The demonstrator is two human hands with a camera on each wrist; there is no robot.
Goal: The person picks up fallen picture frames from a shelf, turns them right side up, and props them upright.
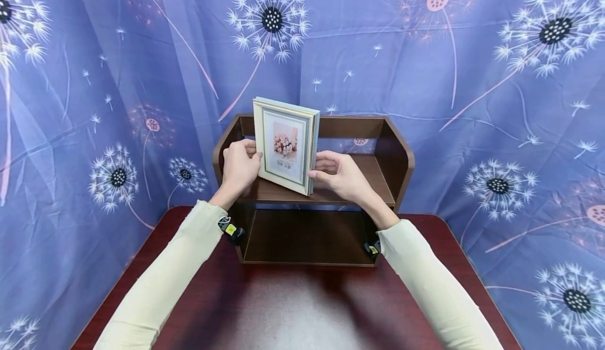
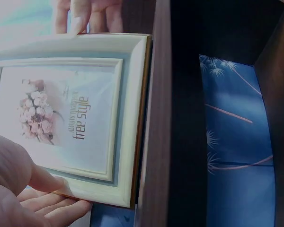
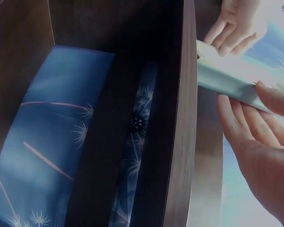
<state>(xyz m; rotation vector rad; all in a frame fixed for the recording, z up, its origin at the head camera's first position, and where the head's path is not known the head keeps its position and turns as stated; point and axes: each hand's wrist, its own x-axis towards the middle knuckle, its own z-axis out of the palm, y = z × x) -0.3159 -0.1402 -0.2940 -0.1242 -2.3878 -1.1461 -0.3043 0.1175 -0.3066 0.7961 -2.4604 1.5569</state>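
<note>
A cream picture frame [image 1: 285,145] with a flower print stands upright, turned at an angle, over the top shelf of a dark brown wooden rack [image 1: 366,174]. My left hand [image 1: 240,166] grips its left edge, thumb in front and fingers behind. On the opposite edge, my right hand [image 1: 342,175] pinches the frame between thumb and fingers. The left wrist view shows the frame's lower edge [image 2: 141,123] right at the shelf's front edge. From the right wrist view, the frame's pale side [image 3: 227,85] lies between the right thumb and fingers.
The rack's lower shelf [image 1: 307,234] sits beneath, between dark side panels. It stands on a dark red table [image 1: 293,308]. Behind hangs a blue curtain [image 1: 354,66] with dandelion prints. The rack's raised right side panel [image 1: 399,161] rises beside my right hand.
</note>
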